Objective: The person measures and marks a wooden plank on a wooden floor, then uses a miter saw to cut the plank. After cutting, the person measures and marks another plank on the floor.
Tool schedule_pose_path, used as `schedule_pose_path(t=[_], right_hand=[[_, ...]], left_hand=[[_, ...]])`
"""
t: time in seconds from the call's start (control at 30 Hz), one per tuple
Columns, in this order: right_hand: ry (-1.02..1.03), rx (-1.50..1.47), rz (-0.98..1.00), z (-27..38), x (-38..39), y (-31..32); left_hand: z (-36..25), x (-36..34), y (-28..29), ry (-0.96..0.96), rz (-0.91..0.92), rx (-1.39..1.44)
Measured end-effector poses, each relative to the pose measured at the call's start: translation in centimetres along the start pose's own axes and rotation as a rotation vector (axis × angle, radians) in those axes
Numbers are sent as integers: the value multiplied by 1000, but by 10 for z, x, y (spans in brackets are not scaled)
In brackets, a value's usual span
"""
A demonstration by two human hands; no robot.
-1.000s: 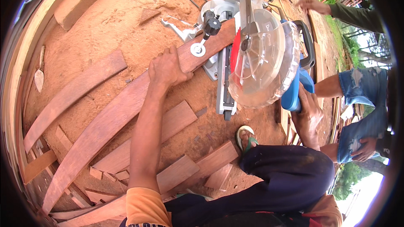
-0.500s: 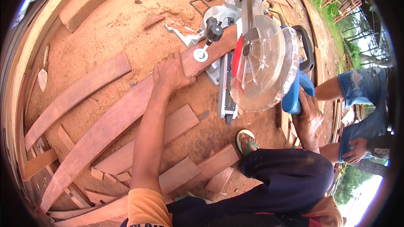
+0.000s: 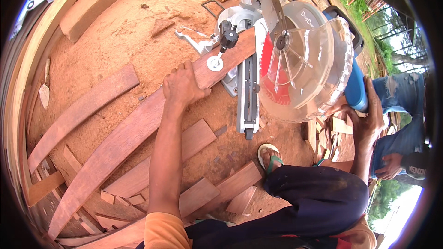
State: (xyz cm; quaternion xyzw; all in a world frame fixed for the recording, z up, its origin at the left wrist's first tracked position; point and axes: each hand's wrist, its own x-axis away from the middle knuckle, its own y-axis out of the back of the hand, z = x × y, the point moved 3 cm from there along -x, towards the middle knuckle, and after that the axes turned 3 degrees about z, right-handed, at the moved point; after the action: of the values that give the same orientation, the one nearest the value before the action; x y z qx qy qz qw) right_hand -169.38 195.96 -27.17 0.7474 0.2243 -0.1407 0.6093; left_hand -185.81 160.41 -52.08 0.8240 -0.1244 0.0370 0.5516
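Note:
A long curved wooden plank [image 3: 122, 124] runs from the lower left up onto the grey base [image 3: 248, 106] of a miter saw. My left hand [image 3: 184, 85] is closed over the plank just short of the saw, its thumb toward the near side. Beside it, a black-knobbed clamp [image 3: 228, 37] presses its round white foot on the plank. My right hand [image 3: 369, 120] wraps the blue handle [image 3: 356, 93] of the saw head. Under the clear guard [image 3: 318, 71], the red blade [image 3: 272, 71] stands to the right of the plank's end.
Another curved plank [image 3: 85, 113] lies at left, near a trowel [image 3: 44, 93]. Offcuts [image 3: 198, 196] litter the sawdust-covered ground beside my knee [image 3: 323, 186]. A thick beam [image 3: 99, 2] lies at the far left. At right stands another person in torn jeans [image 3: 399, 97].
The saw head has swung up and to the right, with my right hand on its handle. Another person's hand has left the saw's top. My left hand stays on the plank.

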Motion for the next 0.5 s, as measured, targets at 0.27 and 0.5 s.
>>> schedule_pose_path(t=[0.27, 0.5], right_hand=[[-92, -394, -308, -45, 76, 4], [-615, -1029, 406, 26, 104, -193]], left_hand=[[0, -3, -1, -14, -15, -22], [4, -6, -3, -12, -15, -37]])
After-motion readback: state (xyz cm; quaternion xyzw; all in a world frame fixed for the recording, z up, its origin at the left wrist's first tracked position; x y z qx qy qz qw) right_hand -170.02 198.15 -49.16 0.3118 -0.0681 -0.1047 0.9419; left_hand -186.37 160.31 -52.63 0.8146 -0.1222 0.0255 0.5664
